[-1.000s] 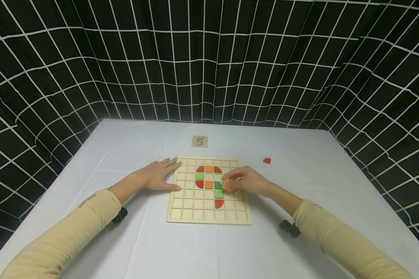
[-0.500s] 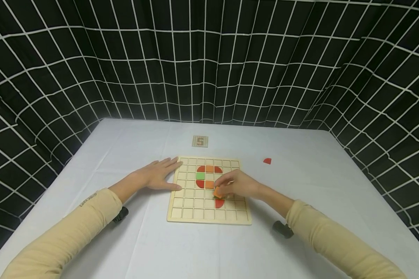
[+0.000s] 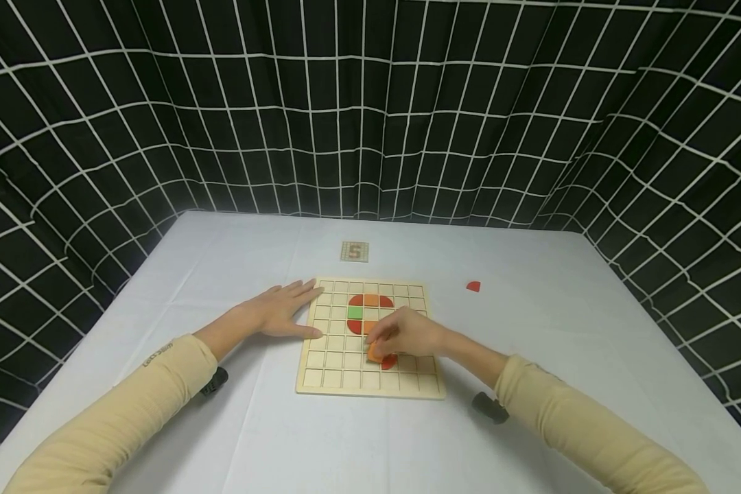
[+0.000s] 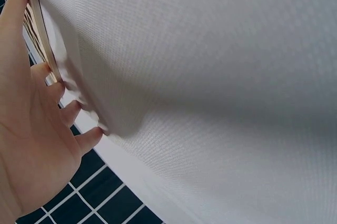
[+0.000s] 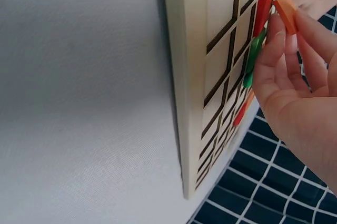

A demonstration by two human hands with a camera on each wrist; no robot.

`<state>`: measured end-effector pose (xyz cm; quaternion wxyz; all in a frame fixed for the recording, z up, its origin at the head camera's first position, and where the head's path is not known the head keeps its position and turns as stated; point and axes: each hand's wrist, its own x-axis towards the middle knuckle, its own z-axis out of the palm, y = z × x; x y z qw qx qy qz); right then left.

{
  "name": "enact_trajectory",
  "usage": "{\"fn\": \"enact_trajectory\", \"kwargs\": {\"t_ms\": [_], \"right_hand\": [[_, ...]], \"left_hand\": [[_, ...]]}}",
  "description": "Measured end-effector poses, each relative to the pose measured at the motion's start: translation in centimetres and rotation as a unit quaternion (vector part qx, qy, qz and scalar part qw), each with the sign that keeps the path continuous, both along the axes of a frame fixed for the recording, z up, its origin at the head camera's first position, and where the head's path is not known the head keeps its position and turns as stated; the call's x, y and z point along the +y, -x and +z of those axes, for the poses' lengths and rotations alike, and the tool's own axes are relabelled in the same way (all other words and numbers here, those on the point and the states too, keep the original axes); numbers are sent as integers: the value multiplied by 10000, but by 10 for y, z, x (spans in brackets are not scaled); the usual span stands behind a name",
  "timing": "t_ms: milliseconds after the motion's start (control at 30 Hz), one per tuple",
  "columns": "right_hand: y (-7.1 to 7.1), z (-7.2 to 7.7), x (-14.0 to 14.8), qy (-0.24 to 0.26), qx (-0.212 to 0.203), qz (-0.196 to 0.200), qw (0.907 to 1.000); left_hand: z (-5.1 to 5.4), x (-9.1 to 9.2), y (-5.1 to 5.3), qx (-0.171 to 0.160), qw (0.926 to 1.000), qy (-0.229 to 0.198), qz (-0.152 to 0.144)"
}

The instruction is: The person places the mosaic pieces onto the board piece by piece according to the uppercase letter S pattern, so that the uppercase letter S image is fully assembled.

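Note:
An orange square tile (image 3: pixel 374 352) is pinched between the thumb and fingers of my right hand (image 3: pixel 407 334), over the wooden grid board (image 3: pixel 370 394). In the right wrist view the orange tile (image 5: pixel 287 16) is tilted, close to the board's face. Just right of it lies a red quarter-round tile (image 3: pixel 388 362). My left hand (image 3: pixel 280 312) lies spread at the board's left edge, thumb and fingertips touching it. Farther up the board are a light green tile (image 3: pixel 355 312), an orange tile (image 3: pixel 371 300) and several red quarter-rounds. Green tiles (image 5: pixel 255 50) are hidden behind my right hand in the head view.
A small card (image 3: pixel 355 252) with an S-like pattern lies beyond the board. A loose red quarter-round (image 3: pixel 473 286) rests on the white tablecloth (image 3: pixel 531 302) to the right. Black curtains (image 3: pixel 370 123) with white grid lines surround the table.
My right hand has moved left and nearer to me across the board, carrying the orange tile past the green tiles. My left hand has stayed put.

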<state>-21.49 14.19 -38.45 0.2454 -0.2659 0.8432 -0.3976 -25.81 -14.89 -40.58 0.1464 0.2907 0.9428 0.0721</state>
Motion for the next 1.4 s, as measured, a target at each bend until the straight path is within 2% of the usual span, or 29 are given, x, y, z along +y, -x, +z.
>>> {"fn": "enact_trajectory", "kwargs": {"t_ms": [100,300,533,933,1167,1267,1400], "right_hand": [[0,-1,-2,46,127,96,9999],[-3,-2,-6,31,89,198,9998],[-2,-3,-8,-70,357,370,9987],[-5,-5,-7,-51,399,245,9989],[-5,-4,-6,-92,714,363,9967],[-4,-4,-6,-49,708,364,9968],[-2,-4,-4,-97,646,177,9977]], "left_hand": [[0,0,0,4,10000,11,10],[1,0,0,-32,10000,13,16],[1,0,0,17,10000,41,-23],[2,1,-1,15,10000,45,-45],[4,1,-1,-7,10000,-2,-53],[4,1,-1,1,10000,-8,-84],[4,1,-2,1,10000,13,-96]]}}
